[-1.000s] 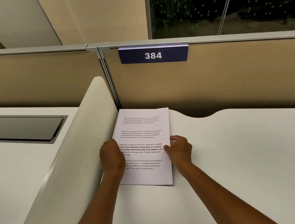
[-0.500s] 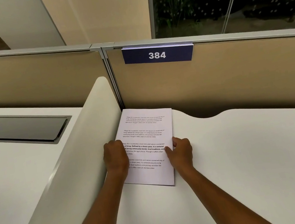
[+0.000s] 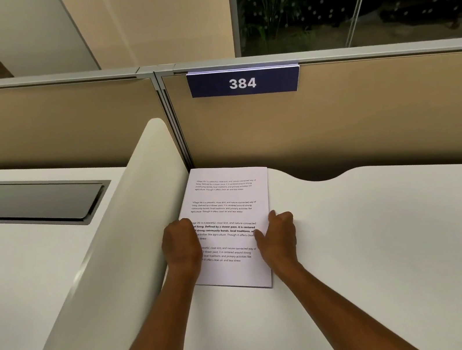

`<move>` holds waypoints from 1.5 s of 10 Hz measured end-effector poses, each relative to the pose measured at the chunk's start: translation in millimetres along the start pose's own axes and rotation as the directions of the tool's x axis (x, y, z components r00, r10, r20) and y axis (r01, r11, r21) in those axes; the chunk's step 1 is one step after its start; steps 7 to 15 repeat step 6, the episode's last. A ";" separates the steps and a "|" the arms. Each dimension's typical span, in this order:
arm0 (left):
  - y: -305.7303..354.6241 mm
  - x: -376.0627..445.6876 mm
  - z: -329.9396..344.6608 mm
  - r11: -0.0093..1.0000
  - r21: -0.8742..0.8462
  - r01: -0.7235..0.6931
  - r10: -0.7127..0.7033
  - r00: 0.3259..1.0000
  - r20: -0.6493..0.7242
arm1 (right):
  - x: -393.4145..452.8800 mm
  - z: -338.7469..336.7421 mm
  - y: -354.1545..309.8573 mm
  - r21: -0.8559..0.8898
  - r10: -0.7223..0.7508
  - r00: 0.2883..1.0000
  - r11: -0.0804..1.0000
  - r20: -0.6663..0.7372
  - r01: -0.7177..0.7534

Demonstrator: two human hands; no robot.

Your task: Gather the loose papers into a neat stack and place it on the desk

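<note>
Two bare forearms reach forward over the white worktop [image 3: 357, 245]. The left hand [image 3: 181, 244] and right hand [image 3: 278, 235], fingers curled, press against the long edges of the paper stack [image 3: 228, 202], which lies flat beside the curved white divider [image 3: 109, 256]. Beyond stands the tan partition [image 3: 367, 121] with its "384" sign [image 3: 243, 82].

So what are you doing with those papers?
A person is tidying a stack of printed papers lying flat on the white desk, tucked into the corner beside the curved white divider. The left hand presses its left edge and the right hand its right edge, squaring the sheets. The stack already looks neat.
</note>
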State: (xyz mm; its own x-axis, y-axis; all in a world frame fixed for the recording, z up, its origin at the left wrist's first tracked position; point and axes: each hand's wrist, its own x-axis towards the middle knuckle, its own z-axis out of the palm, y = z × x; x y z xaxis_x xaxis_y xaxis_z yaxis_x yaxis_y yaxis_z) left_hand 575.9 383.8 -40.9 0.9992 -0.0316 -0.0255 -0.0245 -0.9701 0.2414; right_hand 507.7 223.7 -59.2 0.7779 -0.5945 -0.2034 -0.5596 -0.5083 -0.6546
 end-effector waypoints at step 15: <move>0.5 8.9 -14.6 0.993 -0.113 0.025 -0.031 0.998 -0.050 | 6.2 -24.4 9.4 0.346 0.002 0.986 0.937 -0.165 0.056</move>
